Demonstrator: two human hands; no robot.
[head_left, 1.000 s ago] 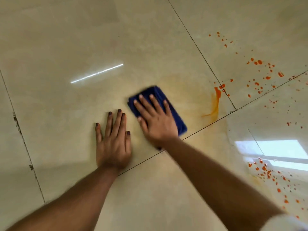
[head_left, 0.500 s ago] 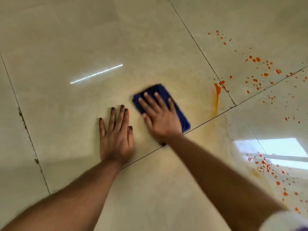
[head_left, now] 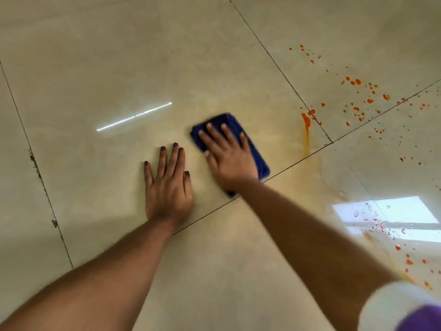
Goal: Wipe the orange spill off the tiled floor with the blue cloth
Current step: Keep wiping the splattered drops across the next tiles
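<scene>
Likely soft and light, folded into a thick pad: blue cloth [head_left: 253,149], limp enough to bunch if pushed by one edge, so best pressed flat from above with a spread palm rather than pinched. Probably damp and stained underneath, though not visible. Dark blue, roughly rectangular, slightly blurred at its far corner, lying on the tiled floor [head_left: 95,68] just short of a grout line. Pinned under the right hand [head_left: 229,156], palm down, fingers [head_left: 212,134] spread open and flat across the cloth, not curled around it. Just beside it, the left hand [head_left: 168,182], also open and flat, palm on bare tile, touching no cloth, apparently bracing body weight.

Further right, a thick orange streak [head_left: 306,121] trailing into a faint yellowish smear toward the grout crossing. Beyond that, scattered orange droplets [head_left: 358,91] across the neighbouring tile, well apart from the cloth. More drops [head_left: 409,261] near the lower right, beside a bright window reflection [head_left: 393,211]. Pale orange haze around the cloth suggests thinned residue, slippery on glossy tile. Judged well short of done: streak and both droplet fields untouched.
</scene>
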